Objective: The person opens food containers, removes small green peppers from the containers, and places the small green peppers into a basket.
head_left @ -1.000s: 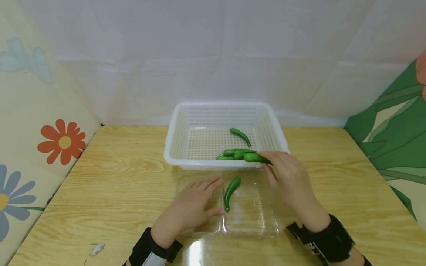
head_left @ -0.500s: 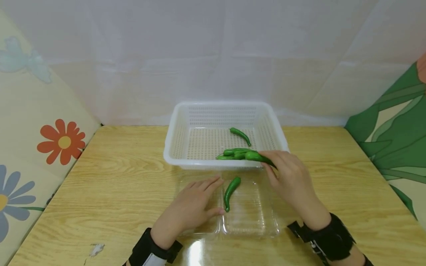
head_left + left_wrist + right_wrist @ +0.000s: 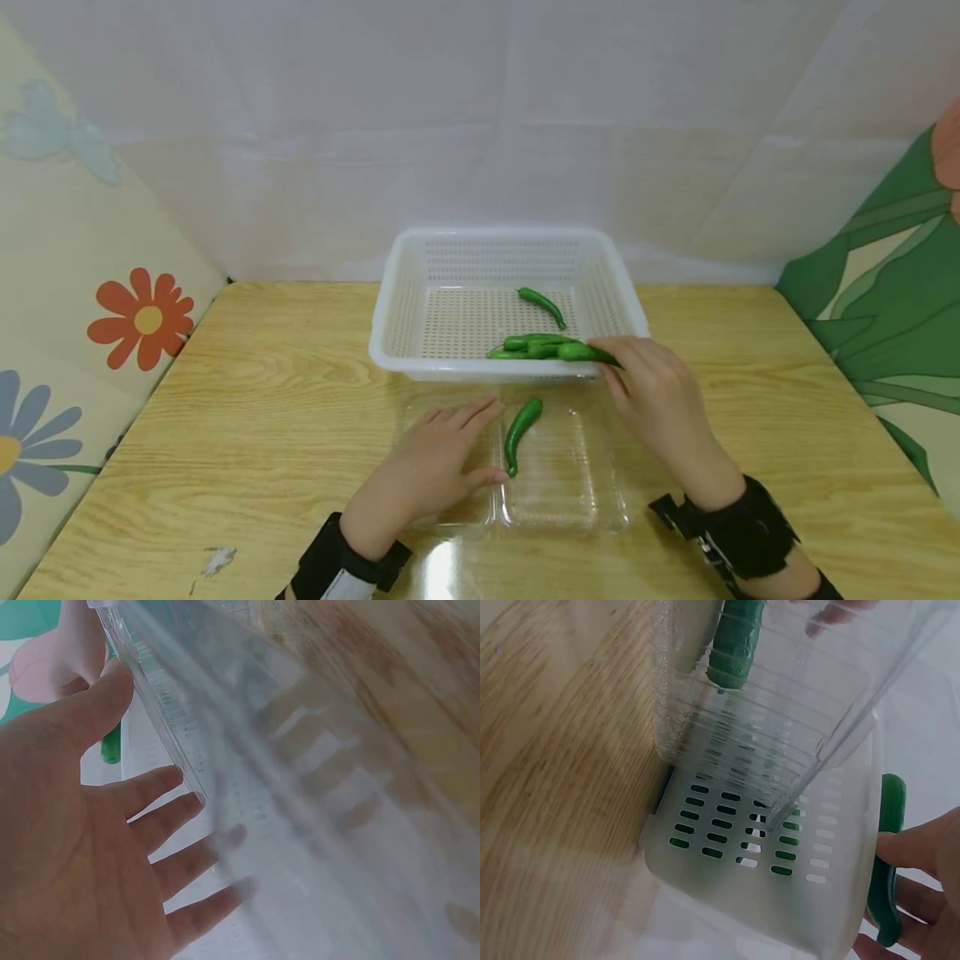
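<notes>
In the head view my right hand (image 3: pixel 660 400) pinches a green chili pepper (image 3: pixel 577 352) at the near right rim of a white perforated basket (image 3: pixel 450 365). The right wrist view shows that chili pepper (image 3: pixel 886 810) just outside the rim, between thumb and fingers. My left hand (image 3: pixel 442 462) lies over the left half of a clear plastic container (image 3: pixel 551 504), its fingers spread and fairly straight. Seen from the left wrist, the fingertips are at the container's wall (image 3: pixel 161 724). One curved chili pepper (image 3: pixel 521 435) lies in the container beside the middle divider, close to my left thumb.
Inside the basket, several green chili peppers (image 3: pixel 525 343) lie along the near wall, partly hidden by it. A single chili pepper (image 3: pixel 542 307) sits farther back on the basket floor. The wooden table (image 3: pixel 262 417) meets a white cloth backdrop (image 3: pixel 480 125) behind the basket.
The chili pepper in my right hand has shifted slightly right, and its tilt has changed a little. My left hand, the container and the other chili peppers stay put.
</notes>
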`<state>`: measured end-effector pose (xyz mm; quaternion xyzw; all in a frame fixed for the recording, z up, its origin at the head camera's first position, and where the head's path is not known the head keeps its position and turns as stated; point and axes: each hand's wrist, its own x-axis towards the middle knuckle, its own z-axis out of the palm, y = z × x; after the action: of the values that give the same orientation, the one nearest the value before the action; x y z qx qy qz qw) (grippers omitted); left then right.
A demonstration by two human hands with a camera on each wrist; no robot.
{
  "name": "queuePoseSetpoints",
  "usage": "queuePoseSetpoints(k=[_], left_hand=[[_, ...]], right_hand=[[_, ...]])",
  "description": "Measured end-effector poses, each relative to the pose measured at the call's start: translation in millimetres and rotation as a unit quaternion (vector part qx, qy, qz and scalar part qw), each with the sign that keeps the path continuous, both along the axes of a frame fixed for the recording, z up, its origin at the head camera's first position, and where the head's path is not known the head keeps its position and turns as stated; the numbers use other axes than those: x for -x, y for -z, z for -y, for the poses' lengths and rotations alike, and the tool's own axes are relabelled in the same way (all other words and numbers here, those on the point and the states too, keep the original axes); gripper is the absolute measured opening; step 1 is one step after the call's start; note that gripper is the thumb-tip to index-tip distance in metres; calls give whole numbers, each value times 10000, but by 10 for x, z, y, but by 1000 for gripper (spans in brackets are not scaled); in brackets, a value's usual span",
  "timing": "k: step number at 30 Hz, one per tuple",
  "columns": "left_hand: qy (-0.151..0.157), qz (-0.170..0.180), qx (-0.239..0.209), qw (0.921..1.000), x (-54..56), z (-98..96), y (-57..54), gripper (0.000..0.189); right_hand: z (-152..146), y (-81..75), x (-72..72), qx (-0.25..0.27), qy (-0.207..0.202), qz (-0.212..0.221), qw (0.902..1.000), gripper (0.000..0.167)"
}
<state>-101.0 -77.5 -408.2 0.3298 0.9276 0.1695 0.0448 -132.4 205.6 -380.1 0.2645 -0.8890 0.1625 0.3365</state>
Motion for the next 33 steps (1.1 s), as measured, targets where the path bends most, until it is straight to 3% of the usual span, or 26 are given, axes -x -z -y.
queuePoseSetpoints(k=[33], left_hand=[[-59, -15, 42, 10000, 2, -6, 5, 80]], right_hand=[[-10, 90, 51, 157, -232, 110, 9995, 38]])
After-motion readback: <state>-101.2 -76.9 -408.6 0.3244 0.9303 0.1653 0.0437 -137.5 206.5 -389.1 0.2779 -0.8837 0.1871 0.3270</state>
